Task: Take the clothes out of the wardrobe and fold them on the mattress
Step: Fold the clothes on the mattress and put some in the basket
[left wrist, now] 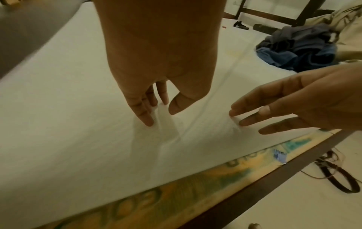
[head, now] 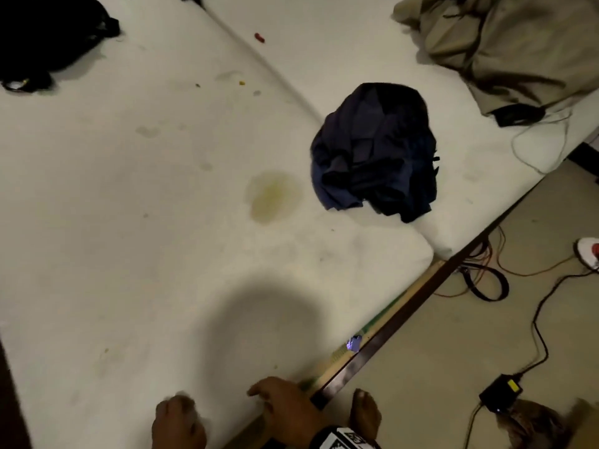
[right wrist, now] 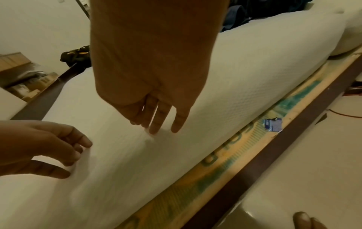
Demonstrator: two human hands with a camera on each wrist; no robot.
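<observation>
A crumpled pile of dark blue clothes [head: 372,147] [left wrist: 297,49] lies on the white mattress [head: 129,222], towards its right side and well beyond both hands. Both hands are at the mattress's near edge. My left hand [head: 176,419] [left wrist: 161,116] [right wrist: 68,158] pinches a raised fold of the white mattress cover [left wrist: 166,131] between thumb and fingers. Beside it, my right hand [head: 278,400] [left wrist: 245,119] [right wrist: 160,128] touches the cover with straight fingers and holds nothing. No wardrobe shows in any view.
A beige blanket [head: 518,50] is bunched at the far right and a black bag [head: 42,37] sits at the far left. The dark wooden bed rail [head: 389,322] runs along the mattress. Cables, a belt [head: 486,283] and a power adapter [head: 500,392] lie on the floor by my bare foot [head: 364,413].
</observation>
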